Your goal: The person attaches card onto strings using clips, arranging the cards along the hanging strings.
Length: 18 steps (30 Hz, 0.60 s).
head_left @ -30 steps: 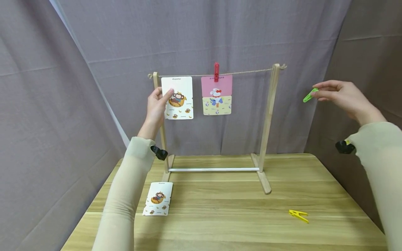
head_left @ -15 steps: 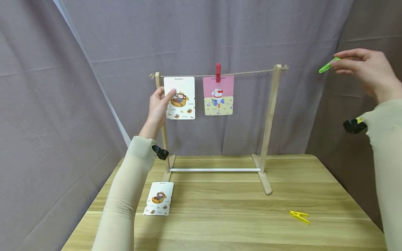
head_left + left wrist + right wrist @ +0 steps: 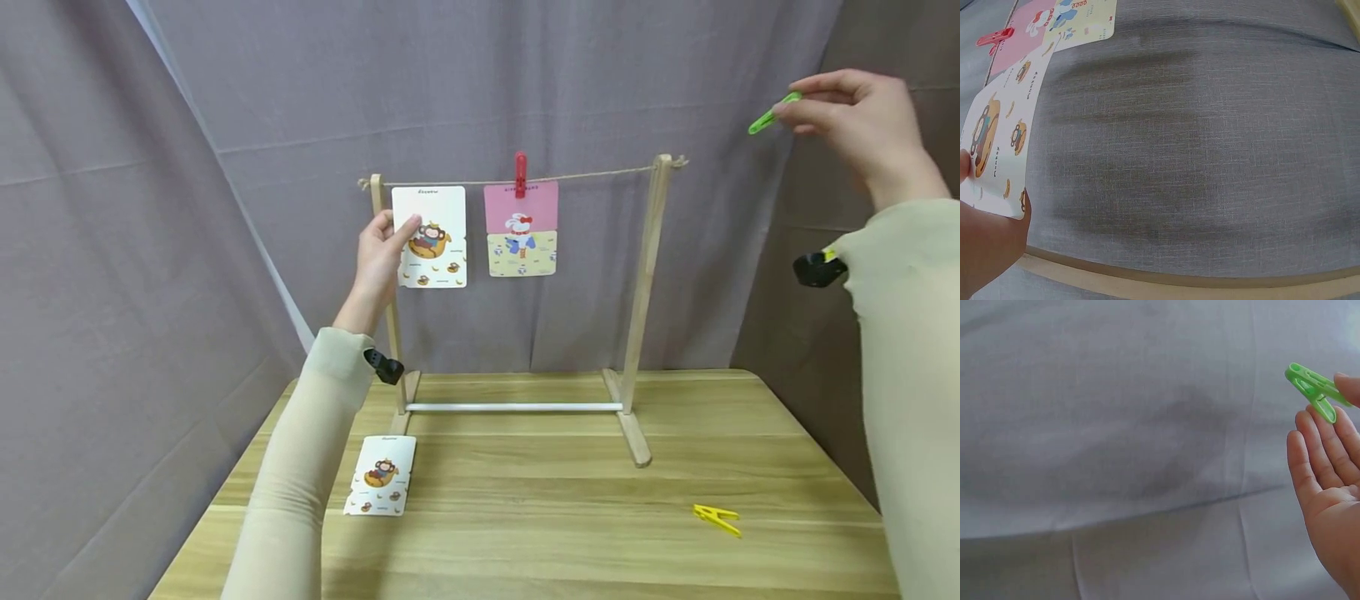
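Observation:
My left hand (image 3: 378, 258) grips the left edge of a white monkey card (image 3: 442, 204), thumb across its front. The card is upright just below the twine (image 3: 585, 174), near the left post; whether it touches the twine I cannot tell. In the left wrist view the same card (image 3: 1007, 134) overlaps part of the pink and yellow card. High on the right, my right hand (image 3: 870, 125) pinches a green clothespin (image 3: 765, 122) between thumb and fingers, well away from the rack. The right wrist view has this clothespin (image 3: 1313, 387) at the fingertips.
A red clothespin (image 3: 521, 175) clips a pink and yellow card (image 3: 522, 218) to the twine of the wooden rack (image 3: 647, 283). On the table (image 3: 525, 517) lie another monkey card (image 3: 380, 496) at left and a yellow clothespin (image 3: 717, 517) at right. Grey curtains surround it.
My right hand has risen with the green clothespin, first swinging outward to the right, then slightly back to the left. The left hand and its card have barely moved.

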{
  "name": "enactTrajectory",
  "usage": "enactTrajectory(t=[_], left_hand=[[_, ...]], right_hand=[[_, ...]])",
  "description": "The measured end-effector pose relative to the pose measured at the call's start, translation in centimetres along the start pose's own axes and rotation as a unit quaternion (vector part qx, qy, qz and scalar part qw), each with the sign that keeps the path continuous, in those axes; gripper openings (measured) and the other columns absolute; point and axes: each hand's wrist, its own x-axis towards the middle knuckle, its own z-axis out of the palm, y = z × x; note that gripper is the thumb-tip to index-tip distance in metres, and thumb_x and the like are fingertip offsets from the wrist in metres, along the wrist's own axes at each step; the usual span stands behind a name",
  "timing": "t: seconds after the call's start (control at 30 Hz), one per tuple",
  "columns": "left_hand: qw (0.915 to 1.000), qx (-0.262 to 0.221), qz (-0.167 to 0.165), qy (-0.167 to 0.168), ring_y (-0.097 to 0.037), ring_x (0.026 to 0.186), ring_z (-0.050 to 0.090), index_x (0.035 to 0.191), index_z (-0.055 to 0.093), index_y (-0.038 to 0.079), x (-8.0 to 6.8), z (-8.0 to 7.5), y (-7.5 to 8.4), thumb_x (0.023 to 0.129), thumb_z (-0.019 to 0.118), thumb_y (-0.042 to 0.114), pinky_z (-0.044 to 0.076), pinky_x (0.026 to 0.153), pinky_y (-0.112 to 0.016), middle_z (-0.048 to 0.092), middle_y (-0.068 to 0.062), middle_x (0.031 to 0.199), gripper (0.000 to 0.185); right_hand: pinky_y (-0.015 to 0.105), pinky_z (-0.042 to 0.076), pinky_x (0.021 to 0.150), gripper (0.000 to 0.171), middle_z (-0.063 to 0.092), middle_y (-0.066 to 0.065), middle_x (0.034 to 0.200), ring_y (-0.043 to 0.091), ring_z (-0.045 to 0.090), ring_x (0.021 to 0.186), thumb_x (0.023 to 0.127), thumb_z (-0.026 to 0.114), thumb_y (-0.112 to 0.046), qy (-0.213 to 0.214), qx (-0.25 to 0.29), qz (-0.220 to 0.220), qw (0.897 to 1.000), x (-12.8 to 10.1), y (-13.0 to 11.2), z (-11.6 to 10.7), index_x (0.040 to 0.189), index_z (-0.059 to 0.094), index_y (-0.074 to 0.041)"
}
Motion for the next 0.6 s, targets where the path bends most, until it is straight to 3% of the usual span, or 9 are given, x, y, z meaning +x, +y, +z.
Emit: enactTrajectory(t=[0.17, 0.43, 0.6], left_hand=[[1.0000, 0.003, -0.002, -0.003, -0.016, 0.076, 0.067, 0.102, 0.062, 0.007, 0.1, 0.1, -0.1, 0.095, 0.073, 0.015, 0.055, 0.067, -0.026, 0.071, -0.005, 0.088, 0.015], [0.9995, 0.031, -0.007, -0.001, -0.016, 0.077, 0.067, 0.103, 0.061, 0.007, -0.1, 0.2, -0.1, 0.095, 0.073, 0.017, 0.054, 0.069, -0.026, 0.071, -0.005, 0.089, 0.017], [0.9998, 0.021, -0.001, 0.000, -0.015, 0.076, 0.067, 0.101, 0.062, 0.007, -0.1, 0.4, -0.2, 0.094, 0.073, 0.016, 0.054, 0.068, -0.025, 0.071, -0.004, 0.086, 0.016]], right_hand=[[0.006, 0.043, 0.073, 0.023, 0.066, -0.019, 0.093, -0.003, 0.061, 0.078, 0.089, 0.078, -0.019, -0.002, -0.018, -0.025, 1.000, 0.4, -1.3, 1.7, 0.110, 0.070, -0.024], [0.007, 0.042, 0.074, 0.019, 0.064, -0.017, 0.093, 0.000, 0.058, 0.080, 0.090, 0.076, -0.016, -0.025, -0.027, -0.064, 0.997, 0.7, -3.6, 5.7, 0.106, 0.069, -0.025], [0.009, 0.045, 0.076, 0.020, 0.067, -0.013, 0.092, 0.003, 0.059, 0.083, 0.089, 0.077, -0.012, -0.048, 0.004, -0.093, 0.995, 1.1, -4.9, 7.9, 0.106, 0.071, -0.019]])
